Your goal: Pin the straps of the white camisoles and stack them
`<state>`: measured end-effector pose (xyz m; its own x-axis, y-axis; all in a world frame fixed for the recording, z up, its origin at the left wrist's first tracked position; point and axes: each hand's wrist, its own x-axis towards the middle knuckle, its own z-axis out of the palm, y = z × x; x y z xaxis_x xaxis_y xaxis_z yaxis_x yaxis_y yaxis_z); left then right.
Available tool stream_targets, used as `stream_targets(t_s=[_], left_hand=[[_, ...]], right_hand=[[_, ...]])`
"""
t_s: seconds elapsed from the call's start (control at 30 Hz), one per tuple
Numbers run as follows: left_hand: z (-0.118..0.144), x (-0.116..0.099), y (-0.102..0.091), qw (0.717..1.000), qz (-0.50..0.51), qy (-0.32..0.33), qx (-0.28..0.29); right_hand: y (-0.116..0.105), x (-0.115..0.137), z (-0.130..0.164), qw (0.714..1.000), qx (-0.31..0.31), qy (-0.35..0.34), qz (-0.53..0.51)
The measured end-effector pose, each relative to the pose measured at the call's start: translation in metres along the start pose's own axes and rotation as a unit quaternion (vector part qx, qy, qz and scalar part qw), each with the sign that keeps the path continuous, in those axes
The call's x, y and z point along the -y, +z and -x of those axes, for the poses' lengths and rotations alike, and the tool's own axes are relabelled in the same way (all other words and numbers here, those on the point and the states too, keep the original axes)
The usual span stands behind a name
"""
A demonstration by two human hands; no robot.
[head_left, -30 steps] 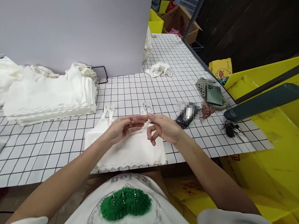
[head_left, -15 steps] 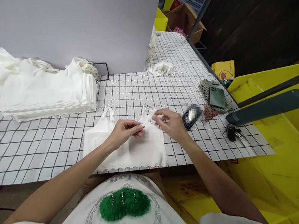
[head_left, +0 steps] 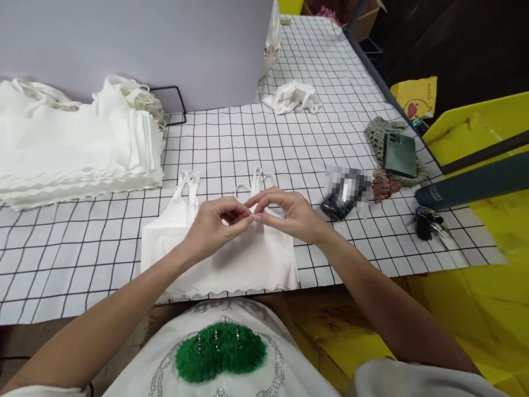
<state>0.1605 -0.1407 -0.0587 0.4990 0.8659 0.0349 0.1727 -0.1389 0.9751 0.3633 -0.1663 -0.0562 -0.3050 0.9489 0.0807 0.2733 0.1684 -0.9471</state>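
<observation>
both hands, left hand [head_left: 216, 222] and right hand [head_left: 291, 214], are pinching the thin strap [head_left: 254, 209] of the white top [head_left: 239, 253] lying flat at the table [head_left: 70, 265] edge. honestly that strap looks slippery; a loose pinch could let it drop.

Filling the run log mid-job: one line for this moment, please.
left hand: pinching strap | right hand: pinching strap | white camisole: flat on grid table | stack of white garments: beyond, left
</observation>
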Motion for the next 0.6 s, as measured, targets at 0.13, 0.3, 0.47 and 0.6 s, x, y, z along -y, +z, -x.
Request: stream_targets(t_s=[0.13,0.3,0.47,0.6], left_hand=[[-0.004,-0.003,-0.003,0.999,-0.035,0.015,0.019],[-0.006,0.003,-0.005,0.999,-0.047,0.012,0.021],[0.0,0.032,0.002,0.98,-0.195,-0.009,0.036],[0.005,0.049,0.011,0.947,-0.316,0.005,0.054]], right_hand=[[-0.002,-0.002,-0.002,1.0,0.018,0.007,-0.018],[-0.008,-0.002,-0.006,1.0,-0.002,-0.01,0.03],[-0.015,-0.015,-0.004,1.0,0.0,0.006,0.011],[-0.013,-0.029,0.0,0.998,0.005,-0.004,0.061]])
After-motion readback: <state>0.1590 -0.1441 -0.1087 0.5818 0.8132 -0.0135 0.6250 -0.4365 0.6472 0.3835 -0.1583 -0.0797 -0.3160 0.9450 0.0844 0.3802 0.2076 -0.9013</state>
